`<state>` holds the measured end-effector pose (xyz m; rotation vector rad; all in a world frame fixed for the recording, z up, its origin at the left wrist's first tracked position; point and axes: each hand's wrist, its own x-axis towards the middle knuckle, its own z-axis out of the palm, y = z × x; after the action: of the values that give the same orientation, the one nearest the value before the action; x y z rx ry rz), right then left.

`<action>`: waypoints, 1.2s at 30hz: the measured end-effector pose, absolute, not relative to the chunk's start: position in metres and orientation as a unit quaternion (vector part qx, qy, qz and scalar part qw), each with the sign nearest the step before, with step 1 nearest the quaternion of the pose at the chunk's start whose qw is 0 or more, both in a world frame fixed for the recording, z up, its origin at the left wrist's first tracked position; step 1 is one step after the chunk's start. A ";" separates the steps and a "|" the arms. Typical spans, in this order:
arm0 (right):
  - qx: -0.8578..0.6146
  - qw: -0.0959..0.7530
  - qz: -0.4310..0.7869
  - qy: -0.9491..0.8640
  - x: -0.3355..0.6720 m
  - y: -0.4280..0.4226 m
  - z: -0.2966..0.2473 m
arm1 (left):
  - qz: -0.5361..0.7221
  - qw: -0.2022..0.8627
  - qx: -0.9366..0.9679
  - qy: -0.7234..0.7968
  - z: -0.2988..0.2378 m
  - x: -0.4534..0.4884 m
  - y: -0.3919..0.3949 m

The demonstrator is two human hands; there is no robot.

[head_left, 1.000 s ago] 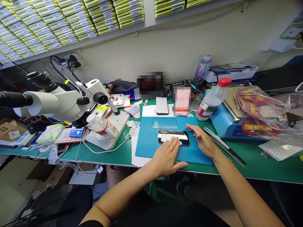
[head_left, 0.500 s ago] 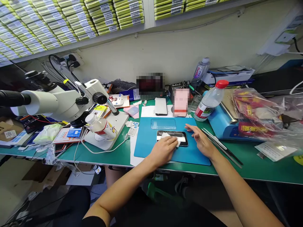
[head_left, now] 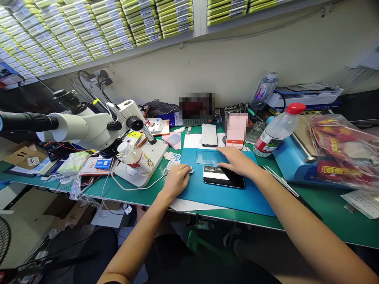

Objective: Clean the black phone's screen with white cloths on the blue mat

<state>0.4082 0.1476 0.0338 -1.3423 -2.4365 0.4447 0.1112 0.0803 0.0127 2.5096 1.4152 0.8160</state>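
Note:
A black phone [head_left: 224, 177] lies screen up on the blue work mat [head_left: 225, 195]. My left hand [head_left: 175, 178] rests at the mat's left edge, fingers curled round a small white wipe [head_left: 191, 170]. My right hand [head_left: 237, 161] reaches across the mat, fingers stretched flat toward a clear screen protector [head_left: 207, 157] just behind the phone; the palm hovers over the phone's far edge.
A white microscope [head_left: 89, 128] with a small bottle [head_left: 136, 157] on its base stands at the left. Behind the mat are a white device [head_left: 209, 134] and a pink box [head_left: 236, 132]. A water bottle [head_left: 276, 130], blue machine [head_left: 296, 157], snack bags [head_left: 340, 150] and tweezers [head_left: 281, 181] fill the right.
My left hand slid off the phone to the mat's left edge, taking the wipe along. My right hand moved left over the phone toward the protector. The view shifted right.

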 end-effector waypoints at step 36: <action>-0.519 0.478 0.357 -0.612 0.403 0.006 0.045 | 0.409 0.717 0.514 0.235 0.042 0.216 0.075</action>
<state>0.4034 0.0063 0.0449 -1.2680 -1.4938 0.8706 0.2160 0.0745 0.0423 1.1366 0.5211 0.9043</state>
